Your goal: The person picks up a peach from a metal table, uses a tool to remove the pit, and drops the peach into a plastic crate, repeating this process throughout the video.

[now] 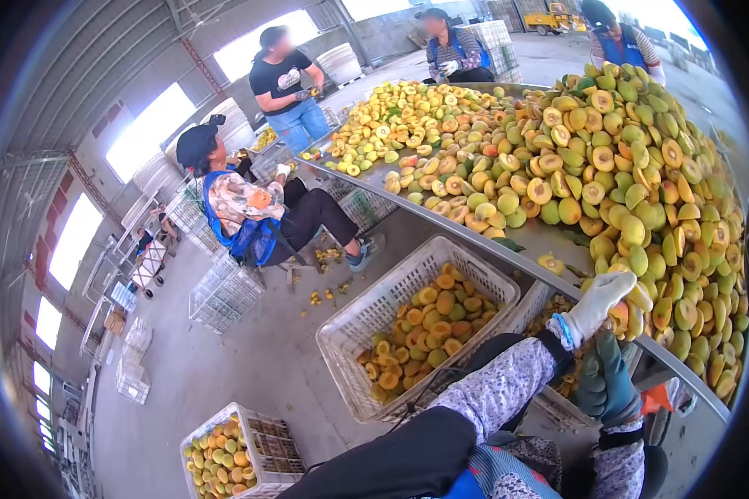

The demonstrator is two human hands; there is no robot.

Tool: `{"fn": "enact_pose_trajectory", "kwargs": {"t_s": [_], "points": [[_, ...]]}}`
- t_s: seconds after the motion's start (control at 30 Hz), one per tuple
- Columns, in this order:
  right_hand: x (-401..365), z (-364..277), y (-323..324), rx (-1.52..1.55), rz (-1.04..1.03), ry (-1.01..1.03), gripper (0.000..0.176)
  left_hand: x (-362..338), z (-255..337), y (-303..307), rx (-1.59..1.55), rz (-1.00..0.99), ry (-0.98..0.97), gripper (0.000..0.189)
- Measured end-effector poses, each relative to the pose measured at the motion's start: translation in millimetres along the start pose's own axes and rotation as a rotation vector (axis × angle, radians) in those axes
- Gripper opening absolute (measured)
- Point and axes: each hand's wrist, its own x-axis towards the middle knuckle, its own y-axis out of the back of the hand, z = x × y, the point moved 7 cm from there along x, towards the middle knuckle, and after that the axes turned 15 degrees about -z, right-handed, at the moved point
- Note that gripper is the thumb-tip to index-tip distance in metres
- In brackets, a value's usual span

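My left hand (601,301), in a white glove with a patterned sleeve, reaches up onto the near edge of a big pile of yellow-green and orange halved fruit (607,166). Its fingers curl around one orange fruit (620,317) at the pile's rim. My right hand (607,384) wears a dark teal glove and hangs lower, just below the metal table's edge (474,243). Its fingers are curled, and I cannot see whether anything is in it.
A white plastic crate (341,333) of halved fruit stands on the floor beside my knee; a second (262,432) is at lower left, a third (534,309) under the table. One person (250,208) sits by the table; three others work at its far end. Empty crates (225,291) are stacked behind.
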Motion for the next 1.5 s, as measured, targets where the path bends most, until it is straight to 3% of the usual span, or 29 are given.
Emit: {"fn": "enact_pose_trajectory", "kwargs": {"t_s": [0.07, 0.13, 0.2, 0.3, 0.37, 0.4, 0.43, 0.5, 0.57, 0.6, 0.63, 0.7, 0.77, 0.8, 0.83, 0.87, 0.9, 0.97, 1.03, 1.1, 1.23, 1.33, 1.43, 1.5], "points": [[4.4, -0.4, -11.8, 0.138, -0.073, 0.075, 0.051, -1.5, -4.9, 3.5, -0.176, 0.082, 0.003, 0.049], [7.2, -5.2, -16.9, 0.074, -0.026, 0.08, 0.052, -5.4, -17.3, 17.2, -0.414, 0.247, -0.017, 0.049], [6.1, -4.0, -5.9, -0.015, 0.053, 0.089, 0.047, -6.3, -13.5, 29.1, -0.411, 0.332, -0.072, 0.049], [13.7, -5.9, 28.5, -0.552, 0.3, 0.09, 0.042, -17.0, 17.9, 47.2, -0.188, 0.484, -0.116, 0.05], [10.8, 0.3, 65.7, -0.965, 0.45, 0.067, 0.037, -26.2, 43.5, 51.6, -0.111, 0.467, -0.21, 0.049], [1.7, -5.5, 67.6, -1.212, 0.574, 0.178, 0.036, -33.8, 46.6, 65.5, -0.148, 0.458, -0.233, 0.047], [-2.9, -13.5, 54.0, -1.467, 0.677, 0.29, 0.036, -45.8, 70.0, 65.4, -0.005, 0.52, -0.248, 0.047], [-11.1, -31.9, 38.2, -1.349, 0.693, 0.226, 0.032, -75.2, 116.8, 80.2, 0.385, 0.628, -0.219, 0.041], [-15.5, -38.0, 32.0, -1.388, 0.753, 0.194, 0.034, -103.2, 143.2, 128.5, 0.605, 0.79, -0.072, 0.03], [-14.1, -37.0, 32.0, -1.387, 0.743, 0.194, 0.034, -107.6, 162.7, 105.2, 0.977, 0.963, 0.061, 0.031], [-12.3, -36.3, 30.3, -1.391, 0.728, 0.193, 0.034, -103.1, 168.9, 103.3, 1.16, 0.94, 0.088, 0.032], [-10.4, -35.3, 18.8, -1.377, 0.66, 0.181, 0.034, -68.1, 160.3, 108.7, 1.276, 0.695, 0.044, 0.033], [-9.7, -33.5, 8.6, -1.361, 0.592, 0.125, 0.034, -27.5, 119.2, 99.7, 1.199, 0.568, 0.262, 0.034], [-9.3, -31.1, 9.0, -1.372, 0.579, 0.159, 0.032, -1.3, 102.8, 82.0, 1.358, 0.381, 0.279, 0.03], [-11.0, -29.6, 11.9, -1.378, 0.581, 0.123, 0.032, 21.6, 83.1, 73.1, 1.403, 0.266, 0.533, 0.037], [-11.2, -29.8, 13.0, -1.389, 0.565, 0.105, 0.031, 40.6, 58.6, 85.1, 1.577, 0.079, 0.482, 0.047], [-15.9, -33.2, 8.9, -1.443, 0.571, 0.173, 0.03, 56.8, 36.2, 88.9, 1.618, -0.146, 0.613, 0.056], [-19.2, -36.3, 11.3, -1.468, 0.61, 0.108, 0.029, 76.2, -6.7, 114.2, 1.827, -0.232, 0.768, 0.063], [-21.1, -38.3, 10.1, -1.477, 0.604, 0.16, 0.028, 78.9, 3.2, 107.6, 1.817, -0.285, 0.769, 0.071], [-21.9, -31.7, 14.8, -1.485, 0.599, 0.103, 0.027, 75.0, 22.8, 76.4, 1.824, -0.457, 0.951, 0.074], [-18.8, -31.1, 4.9, -1.54, 0.549, 0.191, 0.027, 67.7, 7.1, 96.6, 1.814, -0.3, 0.81, 0.057], [-17.3, -30.5, 3.7, -1.544, 0.564, 0.18, 0.025, 67.3, 1.6, 99.9, 1.892, -0.288, 0.668, 0.042], [-18.9, -28.5, 7.2, -1.544, 0.564, 0.187, 0.025, 63.5, 16.8, 85.6, 1.78, -0.36, 0.842, 0.048], [-20.3, -29.0, 8.1, -1.554, 0.567, 0.161, 0.024, 60.9, 26.0, 89.5, 1.703, -0.273, 0.908, 0.053]]}}
